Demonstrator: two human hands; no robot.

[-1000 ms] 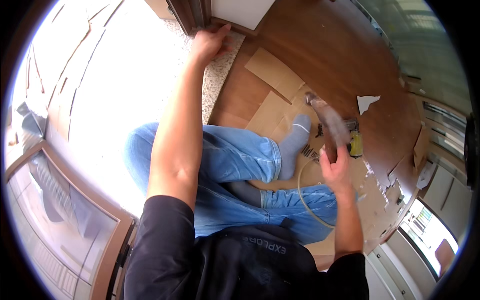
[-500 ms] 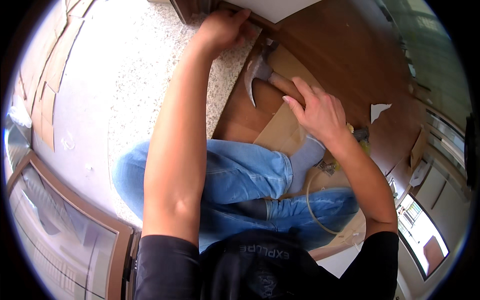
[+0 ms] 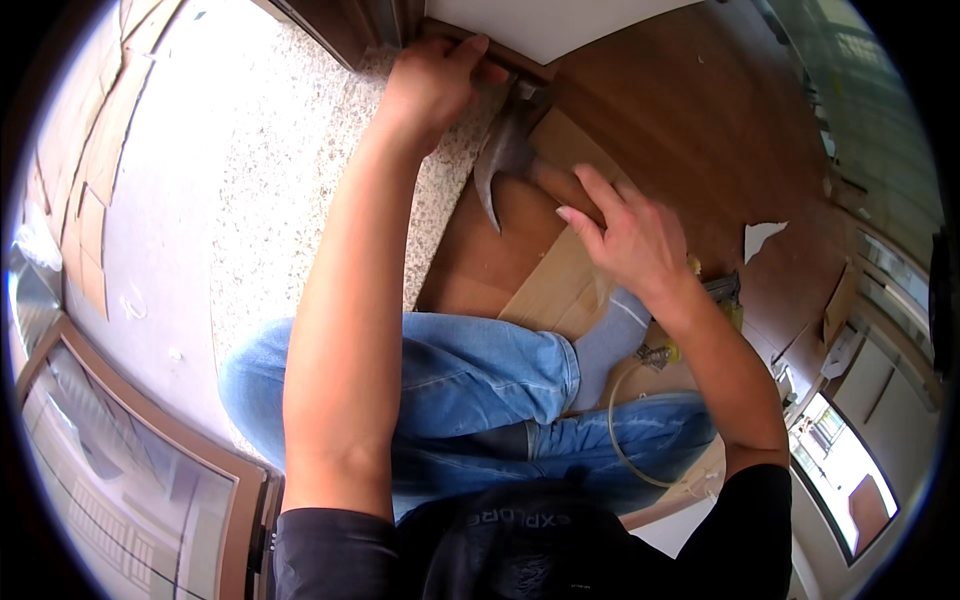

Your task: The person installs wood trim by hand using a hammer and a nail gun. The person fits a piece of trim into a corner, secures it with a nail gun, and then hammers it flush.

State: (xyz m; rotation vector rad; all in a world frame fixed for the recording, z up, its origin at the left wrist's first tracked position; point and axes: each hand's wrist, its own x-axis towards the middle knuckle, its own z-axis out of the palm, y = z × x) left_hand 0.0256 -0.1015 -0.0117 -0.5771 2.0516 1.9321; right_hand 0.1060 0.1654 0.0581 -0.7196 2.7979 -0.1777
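My right hand [image 3: 640, 235] is wrapped round the wooden handle of a claw hammer [image 3: 512, 150], whose curved claw points back toward me. The hammer's head is beside the granite slab's edge, its far end close to a dark brown trim strip [image 3: 520, 62] under a white panel [image 3: 560, 25]. My left hand [image 3: 432, 88] reaches forward over the speckled granite slab [image 3: 270, 150] to the foot of a brown frame [image 3: 365, 25]. Its fingers are bent against the trim; what they pinch, if anything, is too hidden to make out.
I sit with legs folded on the brown wooden floor [image 3: 690, 130], a cardboard sheet [image 3: 545, 285] under my foot. A thin hose [image 3: 615, 425] and a yellow-and-black tool [image 3: 725, 290] lie right of my foot. A brown-framed glass panel [image 3: 215, 450] stands at left, cardboard pieces [image 3: 90, 220] beyond.
The hammer and my right hand have shifted slightly left, with the hammer head now nearer my left hand. My left hand stays at the trim. The whole view has tilted a little.
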